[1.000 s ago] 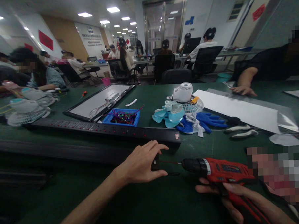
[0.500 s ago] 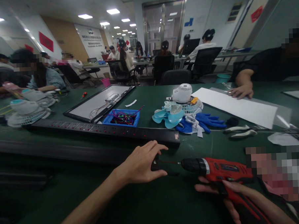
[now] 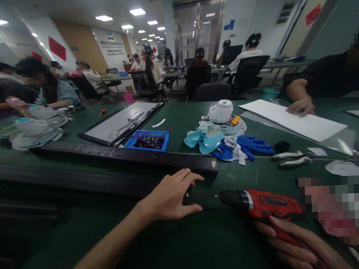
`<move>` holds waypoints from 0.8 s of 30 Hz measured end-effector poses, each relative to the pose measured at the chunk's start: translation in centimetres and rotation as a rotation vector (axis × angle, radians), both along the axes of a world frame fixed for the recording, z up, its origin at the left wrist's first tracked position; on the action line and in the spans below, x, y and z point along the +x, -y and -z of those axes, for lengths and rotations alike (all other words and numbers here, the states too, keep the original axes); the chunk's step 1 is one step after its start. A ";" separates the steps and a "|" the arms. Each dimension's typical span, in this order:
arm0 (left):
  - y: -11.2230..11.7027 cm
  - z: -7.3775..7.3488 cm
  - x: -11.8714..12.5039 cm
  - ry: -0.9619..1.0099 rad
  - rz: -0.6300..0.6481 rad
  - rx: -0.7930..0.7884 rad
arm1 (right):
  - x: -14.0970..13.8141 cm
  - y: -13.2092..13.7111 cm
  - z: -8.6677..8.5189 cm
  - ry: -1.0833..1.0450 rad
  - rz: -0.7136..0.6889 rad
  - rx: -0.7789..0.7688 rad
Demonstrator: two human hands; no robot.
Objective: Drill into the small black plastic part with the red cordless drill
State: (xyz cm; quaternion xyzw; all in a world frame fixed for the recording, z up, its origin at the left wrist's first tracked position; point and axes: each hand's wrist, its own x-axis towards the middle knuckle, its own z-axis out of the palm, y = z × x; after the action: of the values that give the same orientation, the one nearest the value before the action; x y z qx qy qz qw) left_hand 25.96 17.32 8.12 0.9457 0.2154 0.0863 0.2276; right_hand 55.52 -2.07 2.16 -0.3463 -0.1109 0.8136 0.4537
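Observation:
My left hand [image 3: 170,196] is wrapped over the near end of a long black bar [image 3: 110,185], thumb and index finger on either side of its end. In my right hand [image 3: 291,236] is a red and black cordless drill [image 3: 274,203], gripped by its handle. The drill lies level, its bit pointing left at the bar's end. A thin dark reddish line runs between the two; whether it touches the bar I cannot tell. Just behind, a long black power strip [image 3: 132,154] with several sockets and red switches lies on the green table [image 3: 202,248].
A blue tray [image 3: 147,142] of wires, a framed panel [image 3: 119,123], a white fan body [image 3: 221,113], light-blue fan blades [image 3: 205,137], blue gloves [image 3: 251,147] and pliers [image 3: 293,159] lie beyond. A co-worker's hand [image 3: 301,106] rests on a white sheet [image 3: 322,128].
My right-hand fingers have drawn back from under the drill's body and closed round its handle. The co-worker's white sheet has shifted right. My left hand stays at the bar's end.

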 end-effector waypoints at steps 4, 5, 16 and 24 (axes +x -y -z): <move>0.0 0.0 0.0 -0.001 -0.006 0.008 | -0.3 0.4 0.1 0.030 -0.007 0.011; 0.1 0.0 0.0 0.000 -0.010 0.013 | -0.4 0.4 0.1 0.048 -0.005 0.016; 0.1 -0.1 0.0 -0.010 -0.007 0.010 | -0.3 0.7 0.2 0.102 0.002 0.030; 0.1 -0.2 0.0 -0.017 -0.009 0.012 | -0.5 0.5 0.1 0.075 0.025 0.027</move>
State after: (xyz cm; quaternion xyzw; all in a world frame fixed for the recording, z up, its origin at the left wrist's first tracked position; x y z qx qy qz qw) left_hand 25.96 17.24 8.27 0.9468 0.2210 0.0804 0.2198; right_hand 55.03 -2.62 2.03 -0.3716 -0.1344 0.7928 0.4641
